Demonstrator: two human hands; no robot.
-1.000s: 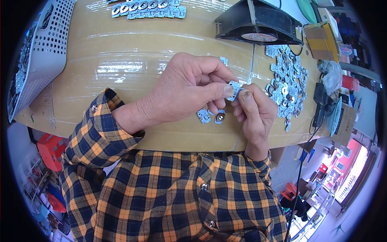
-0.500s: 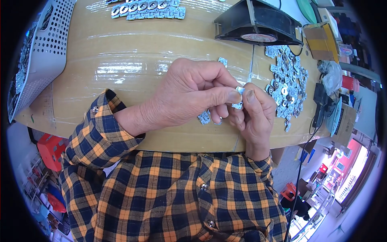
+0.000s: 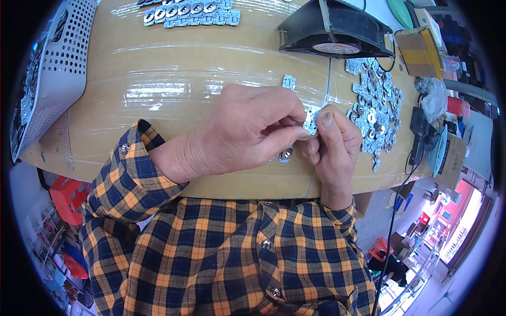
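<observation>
Above the table, a small silvery metal plate [image 3: 311,121] with holes sits between my two hands. My right hand [image 3: 337,142] pinches its right side, thumb on top and the other fingers curled under. The index finger and thumb of my left hand [image 3: 250,129] close on its left edge; the fingers hide part of the plate. One similar plate [image 3: 289,81] lies on the table just beyond my hands. Nearer me, below my left fingers, lies a plate with a dark round part [image 3: 286,155], partly covered by the hand.
Right of my hands spreads a loose pile of such metal parts [image 3: 377,110]. Behind it stands a black fan [image 3: 337,31]. Neat rows of parts [image 3: 200,21] lie at the far left. A perforated grey basket [image 3: 66,68] holds more parts at the left edge. A cardboard box [image 3: 419,52] stands far right.
My left hand has shifted slightly, its thumb drawing back from the plate's face. The plate has turned and shows more of its holed face. The part on the table below shows more.
</observation>
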